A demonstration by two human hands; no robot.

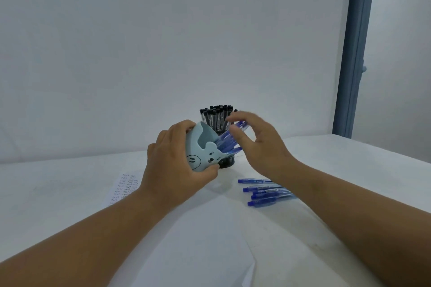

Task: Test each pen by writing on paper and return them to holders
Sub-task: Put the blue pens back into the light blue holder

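Observation:
My left hand (173, 161) grips a light blue animal-faced pen holder (201, 150) and holds it tilted to the right above the table. A bunch of blue pens (229, 138) sticks out of its mouth. My right hand (258, 144) is beside the bunch, its thumb and fingers spread around the pens' ends; the hand is blurred. Several more blue pens (264, 191) lie on the table below my right wrist. Behind stands a black mesh holder (226, 162) full of black-capped pens (217, 115). A sheet of paper (123, 187) with handwritten test words lies at the left.
The table (349, 170) is covered in white and runs to a white wall behind. A blue-grey vertical post (354, 53) stands at the far right. A large white sheet (210, 251) lies in front between my forearms.

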